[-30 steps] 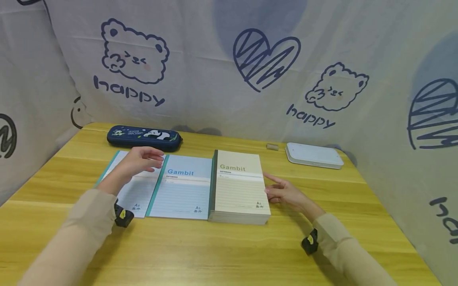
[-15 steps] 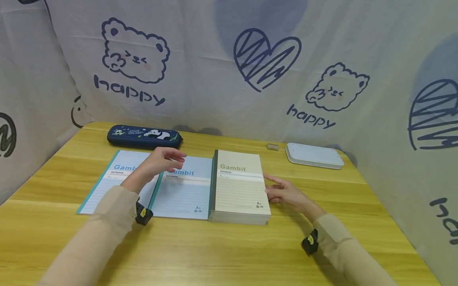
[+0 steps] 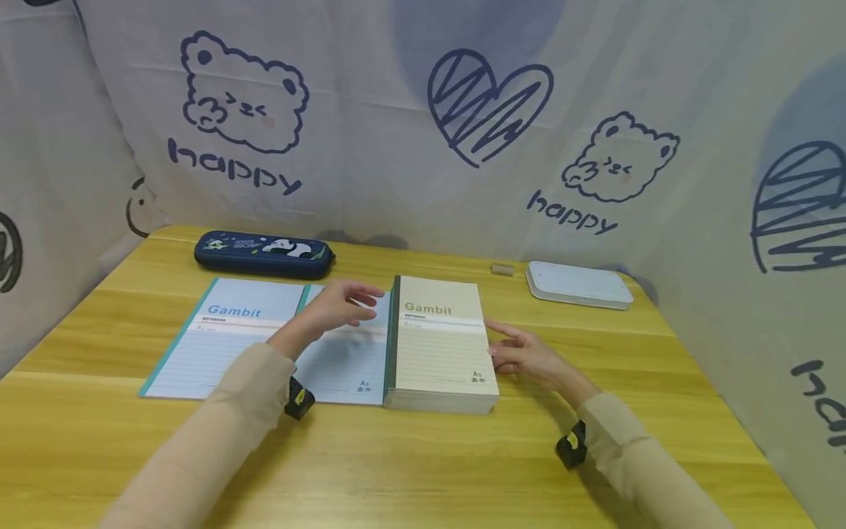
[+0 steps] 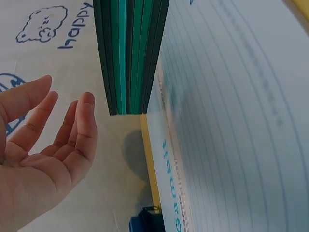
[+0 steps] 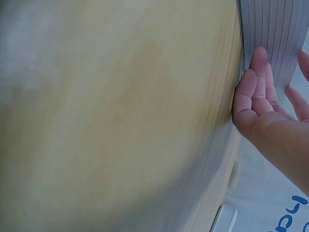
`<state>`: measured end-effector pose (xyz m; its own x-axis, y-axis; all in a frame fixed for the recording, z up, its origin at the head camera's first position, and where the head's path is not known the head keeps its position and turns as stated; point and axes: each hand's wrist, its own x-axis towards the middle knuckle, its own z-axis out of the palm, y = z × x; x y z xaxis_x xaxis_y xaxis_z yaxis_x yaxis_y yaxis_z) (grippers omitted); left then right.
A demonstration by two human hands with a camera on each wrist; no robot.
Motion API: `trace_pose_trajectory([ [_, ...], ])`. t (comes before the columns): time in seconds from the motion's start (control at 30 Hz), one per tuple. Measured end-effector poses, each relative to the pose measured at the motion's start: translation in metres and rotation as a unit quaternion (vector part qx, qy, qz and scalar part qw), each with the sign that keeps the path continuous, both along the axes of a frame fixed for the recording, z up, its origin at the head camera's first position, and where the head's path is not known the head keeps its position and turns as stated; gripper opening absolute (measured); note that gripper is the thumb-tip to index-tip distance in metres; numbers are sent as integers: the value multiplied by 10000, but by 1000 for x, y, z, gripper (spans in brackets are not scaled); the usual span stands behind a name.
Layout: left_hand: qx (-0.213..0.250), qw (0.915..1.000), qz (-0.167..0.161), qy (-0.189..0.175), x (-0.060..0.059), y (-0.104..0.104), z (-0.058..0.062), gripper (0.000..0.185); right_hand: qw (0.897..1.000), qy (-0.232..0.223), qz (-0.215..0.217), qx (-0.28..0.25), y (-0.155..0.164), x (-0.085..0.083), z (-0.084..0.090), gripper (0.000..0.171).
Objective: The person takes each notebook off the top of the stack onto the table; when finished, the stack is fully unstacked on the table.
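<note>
A thick stack of notebooks (image 3: 439,353) with a cream "Gambit" cover on top lies in the middle of the table. My right hand (image 3: 532,360) rests against its right side, fingertips touching the page edges, as the right wrist view also shows. Over the middle blue notebook (image 3: 344,367) hovers my left hand (image 3: 333,307), fingers loosely bent and holding nothing. In the left wrist view that hand (image 4: 53,150) stands apart from the green and dark spines (image 4: 128,58) of the stack. Another blue notebook (image 3: 192,360) lies flat at the left, partly covered by my sleeve.
A dark blue pencil case (image 3: 264,255) with pandas lies behind the blue notebooks. At the back right are a small brown piece (image 3: 502,270) and a white flat case (image 3: 579,284). A printed cloth (image 3: 370,147) hangs along the table's back edge.
My left hand has moved right, from above the left blue notebook to above the middle one, close to the stack. My right hand has stayed against the stack.
</note>
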<state>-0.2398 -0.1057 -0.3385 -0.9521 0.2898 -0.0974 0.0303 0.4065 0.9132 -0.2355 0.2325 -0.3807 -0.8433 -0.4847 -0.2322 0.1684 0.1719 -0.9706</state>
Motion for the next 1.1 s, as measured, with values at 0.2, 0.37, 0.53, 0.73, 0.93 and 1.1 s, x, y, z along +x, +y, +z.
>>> trace_pose_trajectory([
  [0.2, -89, 9998, -166, -28, 0, 13, -2, 40, 10000, 23, 91, 7, -1, 0, 2, 63],
  [0.37, -204, 9994, -273, -113, -1, 21, -6, 45, 9999, 0, 52, 87, -1, 1, 3, 63],
  [0.53, -486, 9981, -260, -285, 2, 28, -8, 50, 9999, 14, 22, 140, -2, 2, 4, 63],
  [0.73, -686, 9968, -340, -224, 1, 34, -9, 60, 9999, 58, 77, 129, 0, 2, 2, 62],
  [0.93, -976, 9947, -331, -9, 1, 38, -12, 70, 9998, 70, 106, 121, 2, 0, 1, 62],
  [1.1, -1186, 9922, -352, 139, 2, 41, -13, 79, 9998, 86, 105, 124, 3, 0, 1, 64],
])
